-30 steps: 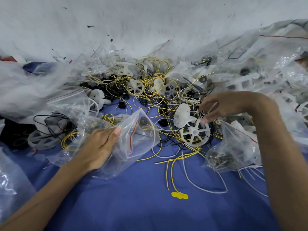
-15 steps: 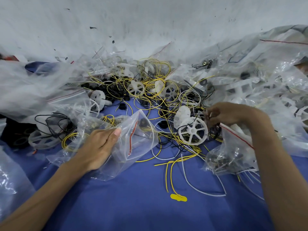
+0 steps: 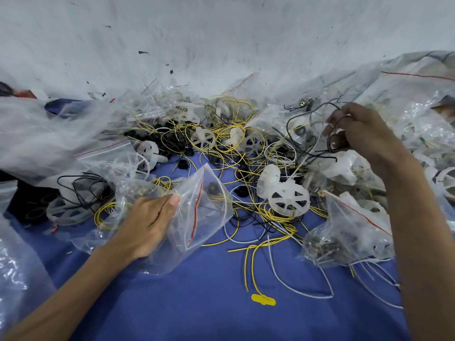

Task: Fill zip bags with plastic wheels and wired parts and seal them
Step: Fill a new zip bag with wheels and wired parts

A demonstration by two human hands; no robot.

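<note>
Head view: the left hand [image 3: 147,225] grips 1 clear bag [image 3: 209,217] near the middle of the blue sheet [image 3: 197,308]. The thumb lies on top and the fingers are curled into the film, so the red-lined mouth stands open toward the right. The bag looks almost empty (I cannot tell if the small dark piece seen through it is inside or behind).

The right hand [image 3: 364,134] is raised over the far right part of the sheet. Its fingers are curled round a black wired part [image 3: 331,143], and the thin leads loop out to the left, above the tangle. Whether the leads are fully free of the other wires is not clear.

1 white wheel [image 3: 288,199] lies between the 2 hands, resting on yellow wires [image 3: 261,212]. A full bag [image 3: 349,235] lies just under the right forearm, near the right edge.

I judge the wired part to be very light, with soft and springy leads that will catch easily. It is better to hold it at the body and gather the leads before it goes in. The wheel seems light and stiff but has thin spokes, so the rim or the hub is the safe place. The bag film is limp and slippery, so it is best taken at the lip, just beside the zip.
</note>
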